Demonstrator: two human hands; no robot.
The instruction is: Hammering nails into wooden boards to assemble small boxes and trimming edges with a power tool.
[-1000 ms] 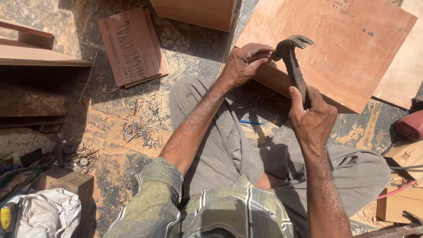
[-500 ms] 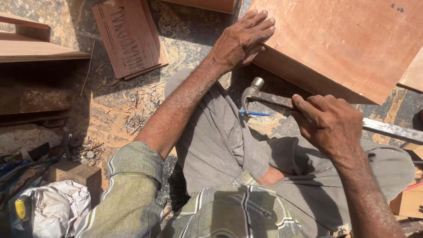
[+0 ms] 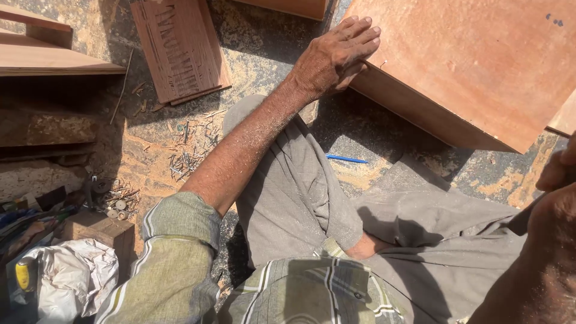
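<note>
I saw left hand [image 3: 333, 57] flat, fingers together on plywood box [image 3: 480, 66] | right hand [image 3: 555, 204] fingers: couldn't tell | lettered board [image 3: 180, 51] left of box

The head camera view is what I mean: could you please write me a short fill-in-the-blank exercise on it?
1. The left hand rests flat on the corner of a reddish-brown ____ board.
2. The thin pen lying on the ground is ____ in colour.
3. The loose nails lie scattered on the ____.
4. The person's trousers are ____.

Missing words: wooden; blue; ground; grey
</note>
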